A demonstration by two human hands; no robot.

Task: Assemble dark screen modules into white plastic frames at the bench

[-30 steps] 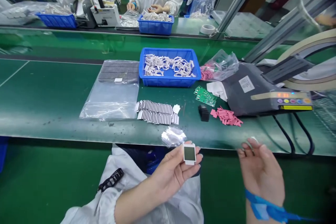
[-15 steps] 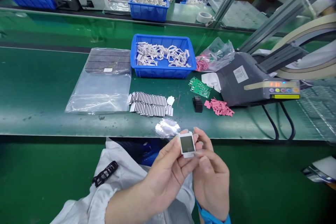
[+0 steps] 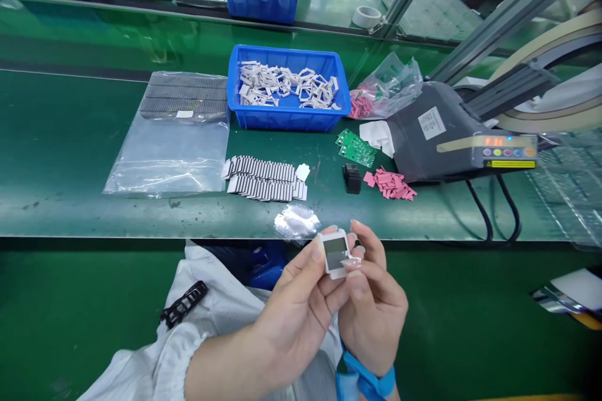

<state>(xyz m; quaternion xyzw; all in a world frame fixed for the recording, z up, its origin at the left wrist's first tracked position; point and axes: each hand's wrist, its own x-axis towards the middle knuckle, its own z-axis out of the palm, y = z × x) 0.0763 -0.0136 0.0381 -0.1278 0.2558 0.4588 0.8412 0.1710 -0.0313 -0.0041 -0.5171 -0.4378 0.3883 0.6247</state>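
Note:
My left hand [image 3: 296,307] is closed on a small LCD screen set in a white plastic frame [image 3: 332,254], thumb on its left edge and fingers behind it. The grey screen faces up, just off the table's front edge. My right hand [image 3: 376,310], with a blue wrist strap, pinches a shiny clear piece of film [image 3: 352,261] at the screen's right side. The film looks partly lifted off the screen. Right behind the screen, a small heap of clear film [image 3: 296,223] lies at the table edge.
Behind are rows of white-and-black strips [image 3: 266,178], a blue bin [image 3: 288,118] of white frames, and a clear bag [image 3: 164,156] of screens. Rightward lie black parts [image 3: 352,179], pink pads [image 3: 392,184], green circuit boards [image 3: 356,148] and a grey tape machine [image 3: 437,138]. A co-worker's hands show beyond.
My right fingers have drawn a bit of clear film up over the screen's lower right corner. The camera view has tipped down slightly. My left hand keeps its hold.

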